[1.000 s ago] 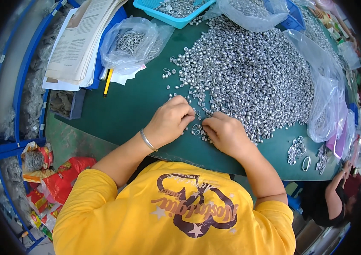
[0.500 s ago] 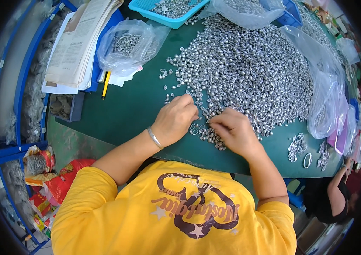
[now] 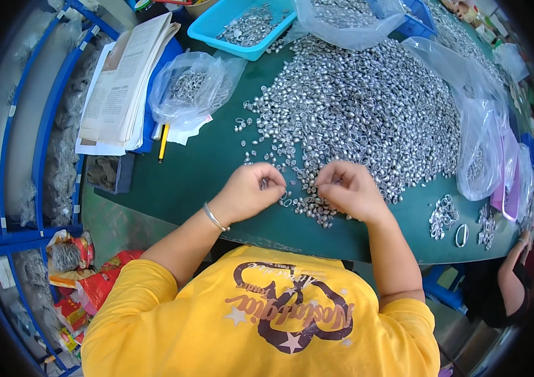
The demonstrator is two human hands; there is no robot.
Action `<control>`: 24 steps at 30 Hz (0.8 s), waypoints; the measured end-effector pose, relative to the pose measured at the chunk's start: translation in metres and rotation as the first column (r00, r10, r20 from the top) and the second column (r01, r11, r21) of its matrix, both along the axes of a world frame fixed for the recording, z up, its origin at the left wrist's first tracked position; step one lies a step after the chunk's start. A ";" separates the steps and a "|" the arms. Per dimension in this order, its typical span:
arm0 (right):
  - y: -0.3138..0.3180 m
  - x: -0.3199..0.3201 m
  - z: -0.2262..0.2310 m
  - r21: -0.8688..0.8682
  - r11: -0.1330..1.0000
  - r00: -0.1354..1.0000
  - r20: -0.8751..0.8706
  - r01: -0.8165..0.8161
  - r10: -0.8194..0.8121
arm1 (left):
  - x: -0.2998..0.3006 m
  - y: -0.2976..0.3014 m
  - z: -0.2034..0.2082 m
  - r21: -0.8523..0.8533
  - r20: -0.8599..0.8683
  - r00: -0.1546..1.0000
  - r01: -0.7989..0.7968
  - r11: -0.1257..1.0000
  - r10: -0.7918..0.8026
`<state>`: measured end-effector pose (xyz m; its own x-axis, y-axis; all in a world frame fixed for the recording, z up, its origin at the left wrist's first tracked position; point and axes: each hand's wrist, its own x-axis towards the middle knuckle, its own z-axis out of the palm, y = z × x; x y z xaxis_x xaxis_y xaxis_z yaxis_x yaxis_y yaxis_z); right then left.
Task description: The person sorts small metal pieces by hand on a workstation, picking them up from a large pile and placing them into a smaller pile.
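Note:
A broad heap of small silvery metal pieces (image 3: 367, 107), some of them rounded and some ring-like, covers much of the green table (image 3: 179, 182). At the heap's near left edge, my left hand (image 3: 249, 191) is curled with thumb and fingers brought together. Something small and grey shows inside its curl, too little to name. My right hand (image 3: 356, 191) pinches thumb against fingers over the near edge of the heap; whatever lies between the tips is hidden. A few loose rings (image 3: 287, 200) lie on the table between both hands.
Beyond the heap are a light-blue basket (image 3: 242, 47) and a clear plastic bag (image 3: 342, 28), both with metal pieces. Papers (image 3: 125, 88), a bagged batch (image 3: 191, 88) and a yellow pen (image 3: 164, 143) lie left. Small ring piles (image 3: 444, 217) sit right; another person's arm (image 3: 512, 283) shows beyond.
My hands have drawn slightly apart, the left moving left and nearer to me. My right hand has turned a little at the heap's edge. The whole view has shifted slightly.

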<state>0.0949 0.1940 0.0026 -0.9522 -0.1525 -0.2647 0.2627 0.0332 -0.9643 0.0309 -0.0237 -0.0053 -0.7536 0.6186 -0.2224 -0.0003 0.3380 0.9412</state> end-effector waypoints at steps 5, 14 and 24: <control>-0.020 0.015 -0.009 0.767 0.633 0.866 -0.385 0.109 0.318 | 0.014 0.011 -0.011 -0.233 -0.568 0.805 0.043 0.971 -0.172; -0.005 0.014 -0.007 0.585 0.786 0.821 -0.537 0.199 0.191 | 0.001 -0.004 0.005 0.349 0.536 0.844 -0.223 0.910 0.001; -0.003 0.015 -0.013 0.532 0.836 0.818 -0.537 0.137 0.208 | 0.019 0.010 -0.005 -0.244 -0.535 0.809 0.128 0.961 -0.244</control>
